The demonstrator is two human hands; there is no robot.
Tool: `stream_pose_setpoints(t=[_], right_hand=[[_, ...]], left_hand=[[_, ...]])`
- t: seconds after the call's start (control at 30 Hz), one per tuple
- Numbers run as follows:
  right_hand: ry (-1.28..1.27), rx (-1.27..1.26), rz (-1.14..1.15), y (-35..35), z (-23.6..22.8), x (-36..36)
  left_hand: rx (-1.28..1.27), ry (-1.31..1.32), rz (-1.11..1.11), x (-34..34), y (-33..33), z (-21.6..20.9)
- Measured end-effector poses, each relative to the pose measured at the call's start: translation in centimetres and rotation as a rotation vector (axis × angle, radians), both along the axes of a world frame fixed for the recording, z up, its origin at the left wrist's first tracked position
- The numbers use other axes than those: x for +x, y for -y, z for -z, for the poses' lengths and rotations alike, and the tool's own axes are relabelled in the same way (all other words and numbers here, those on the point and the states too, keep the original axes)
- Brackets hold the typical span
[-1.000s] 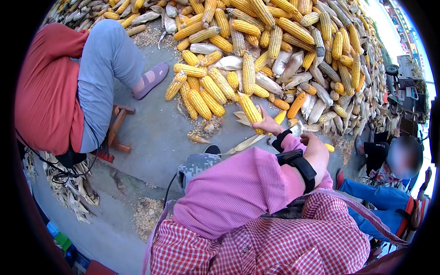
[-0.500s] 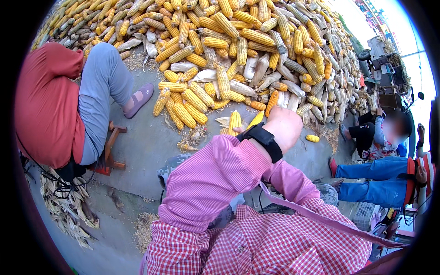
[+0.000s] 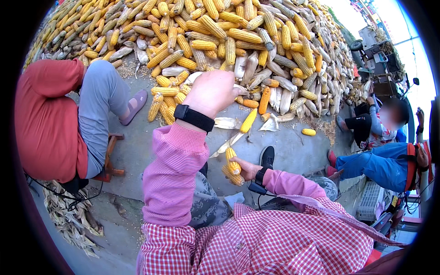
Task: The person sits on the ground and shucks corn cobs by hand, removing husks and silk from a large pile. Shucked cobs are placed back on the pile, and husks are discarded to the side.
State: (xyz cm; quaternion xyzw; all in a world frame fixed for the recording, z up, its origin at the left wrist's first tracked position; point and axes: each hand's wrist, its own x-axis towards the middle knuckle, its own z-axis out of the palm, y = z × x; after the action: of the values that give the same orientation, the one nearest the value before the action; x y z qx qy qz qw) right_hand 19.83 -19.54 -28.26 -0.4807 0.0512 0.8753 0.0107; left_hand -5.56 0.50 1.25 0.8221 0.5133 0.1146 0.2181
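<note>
Corn cobs in right fingers.

Pink striped sleeves, black wristbands, red-checked garment, camouflage trousers, black shoe

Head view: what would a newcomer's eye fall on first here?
The great heap of yellow corn ears spreads across the top of the picture. Large before its front edge is the left hand, while the right hand, just below the middle, grips bare ears. At the far left sits a person in a red top.
</note>
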Motion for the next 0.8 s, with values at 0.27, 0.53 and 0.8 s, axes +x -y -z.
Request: stream_pose_setpoints(t=[0.27,0.53,0.8], right_hand=[[0.081,0.383,0.309,-7.9,-5.0,0.4],[-0.177,-0.030,-0.096,5.5,0.2,-5.9],[-0.013,0.835,0.600,-25.3,-22.8,8.3]], left_hand=[[-0.035,-0.015,-0.018,-0.1,-0.8,0.3],[-0.037,-0.042,-0.040,0.5,-0.8,0.7],[-0.069,-0.006,0.032,1.9,-1.4,0.5]])
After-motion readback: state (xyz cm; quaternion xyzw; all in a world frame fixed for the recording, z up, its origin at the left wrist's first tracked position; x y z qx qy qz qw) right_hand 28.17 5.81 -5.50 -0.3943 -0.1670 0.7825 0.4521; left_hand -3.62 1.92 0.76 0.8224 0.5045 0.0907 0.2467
